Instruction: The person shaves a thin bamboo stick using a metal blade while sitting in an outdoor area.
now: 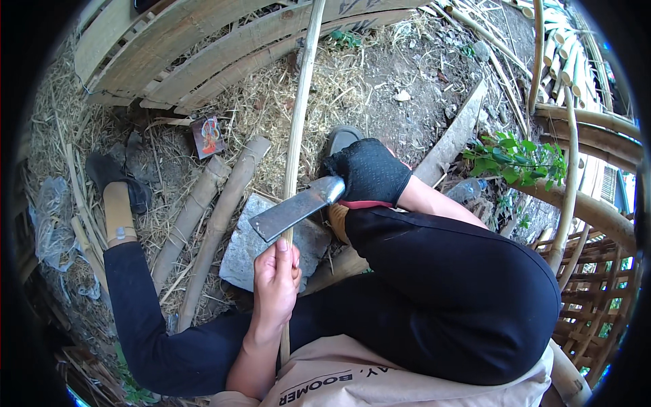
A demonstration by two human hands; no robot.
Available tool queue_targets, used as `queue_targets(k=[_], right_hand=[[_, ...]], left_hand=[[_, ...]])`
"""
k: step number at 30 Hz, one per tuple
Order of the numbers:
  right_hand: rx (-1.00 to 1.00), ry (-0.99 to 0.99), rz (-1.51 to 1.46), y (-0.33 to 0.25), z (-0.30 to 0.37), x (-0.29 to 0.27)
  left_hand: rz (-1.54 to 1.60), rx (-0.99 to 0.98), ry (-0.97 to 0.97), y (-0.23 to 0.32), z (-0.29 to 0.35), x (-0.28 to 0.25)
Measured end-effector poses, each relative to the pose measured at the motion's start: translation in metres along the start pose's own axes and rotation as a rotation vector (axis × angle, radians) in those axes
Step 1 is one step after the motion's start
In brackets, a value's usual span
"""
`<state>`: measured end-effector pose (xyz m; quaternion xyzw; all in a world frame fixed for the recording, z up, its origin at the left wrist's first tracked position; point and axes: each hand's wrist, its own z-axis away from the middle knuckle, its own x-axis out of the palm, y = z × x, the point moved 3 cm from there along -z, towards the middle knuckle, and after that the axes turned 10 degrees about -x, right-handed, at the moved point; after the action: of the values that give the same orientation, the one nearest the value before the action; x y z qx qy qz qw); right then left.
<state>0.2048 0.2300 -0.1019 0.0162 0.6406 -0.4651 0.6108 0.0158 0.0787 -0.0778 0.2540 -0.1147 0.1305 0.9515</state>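
My bare left hand [274, 279] is closed around a long, thin wooden pole [301, 102], its thumb lying along it. The pole runs from my lap up past the top of the view. My right hand [371, 169], in a black glove with red edging, grips a broad-bladed knife [288, 214] with a shiny metal collar. The blade lies across the pole just above my left thumb; whether its edge cuts into the wood I cannot tell. The knife's handle is hidden in the glove. Below the blade sits a grey stone block [241, 247].
Two bamboo lengths [224, 210] lie left of the stone. A red picture card or packet [208, 138] rests on straw near slatted boards [196, 47]. On the right are a leafy plant [519, 159], a plastic bottle [466, 190], stacked bamboo [566, 57] and a woven basket [597, 305].
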Motion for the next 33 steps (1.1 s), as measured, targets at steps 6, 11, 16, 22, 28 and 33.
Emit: queue_targets(k=[6,11,16,22,28,33], right_hand=[[0.074,0.043,0.075,0.015,-0.004,0.004],[0.307,0.147,0.090,0.054,-0.009,-0.016],[0.253,0.147,0.138,0.055,-0.016,-0.028],[0.474,0.301,0.063,0.086,-0.016,-0.044],[0.356,0.240,-0.019,0.065,-0.013,-0.046],[-0.016,0.142,-0.003,0.024,0.004,-0.004]], left_hand=[[-0.042,0.018,0.028,-0.001,0.001,-0.001],[-0.040,0.008,0.001,-0.001,0.000,0.000],[-0.029,0.018,0.018,0.000,0.001,-0.003],[-0.050,0.030,0.003,0.000,-0.001,0.001],[0.021,-0.035,-0.030,0.002,0.002,-0.004],[0.057,-0.077,-0.065,0.002,-0.001,-0.002]])
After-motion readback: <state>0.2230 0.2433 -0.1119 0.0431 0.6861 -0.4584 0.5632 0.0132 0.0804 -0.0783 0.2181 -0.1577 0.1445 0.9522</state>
